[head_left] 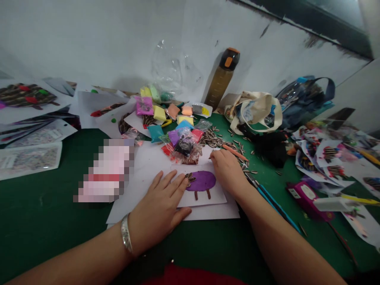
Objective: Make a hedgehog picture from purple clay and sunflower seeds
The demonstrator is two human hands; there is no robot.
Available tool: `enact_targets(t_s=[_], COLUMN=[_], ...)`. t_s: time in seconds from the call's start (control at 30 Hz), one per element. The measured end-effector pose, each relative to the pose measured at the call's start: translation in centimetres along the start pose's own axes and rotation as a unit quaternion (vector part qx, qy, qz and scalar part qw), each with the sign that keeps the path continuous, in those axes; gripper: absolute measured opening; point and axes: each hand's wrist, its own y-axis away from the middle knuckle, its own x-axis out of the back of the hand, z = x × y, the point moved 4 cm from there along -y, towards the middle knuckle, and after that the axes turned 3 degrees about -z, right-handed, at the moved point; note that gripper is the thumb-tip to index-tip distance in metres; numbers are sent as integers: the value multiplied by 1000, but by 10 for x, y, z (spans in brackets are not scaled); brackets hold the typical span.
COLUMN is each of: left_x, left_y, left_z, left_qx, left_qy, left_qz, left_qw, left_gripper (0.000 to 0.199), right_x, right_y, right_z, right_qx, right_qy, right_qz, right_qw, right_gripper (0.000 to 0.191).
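1. The left hand [160, 204] lies flat on the white paper [218, 198], grip apart, fingertips by striped seeds [190, 180] on the purple oval [204, 180].
2. The right hand [228, 170] curls near the oval's upper right; I can't tell its grip.
3. Loose seeds [212, 139] lie beyond, on the green surface [32, 213].

1. Table [35, 221]: paper sheets [130, 198] upon it; drawing card [208, 200] on these.
2. Packets [182, 136]: behind card.
3. Seeds [213, 138]: loose, right of packets.
4. Bottle [221, 83]: behind seeds, near wall [113, 35].
5. Tote bag [258, 113]: right of bottle.
6. Box [308, 198]: right of card.
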Motion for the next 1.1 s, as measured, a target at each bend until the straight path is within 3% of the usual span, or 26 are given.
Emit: enact_targets(t_s=[0.13, 0.33, 0.47, 0.7, 0.87, 1.1], left_x=[-1, -2, -2, -2, -2, -2], left_y=[0, 0, 1, 1, 1, 2], left_z=[0, 0, 0, 0, 1, 1], left_qx=[2, 0, -2, -3, -2, -1], left_qy=[2, -5, -6, -10, -7, -6], left_qz=[0, -4, -10, -5, -2, 2], left_qw=[1000, 1000, 1000, 1000, 1000, 1000], left_gripper=[56, 57, 59, 58, 59, 58], right_x=[17, 19, 16, 15, 13, 8], right_y=[9, 21, 22, 23, 24, 27], right_z=[-15, -32, -40, -49, -51, -51], right_qx=[24, -9, 22, 77, 109, 134], right_qy=[-184, -334, -327, -256, -258, -211], right_qz=[10, -88, -107, -76, -39, -37], right_qw=[983, 938, 939, 961, 959, 968], right_gripper=[28, 14, 12, 9, 9, 14])
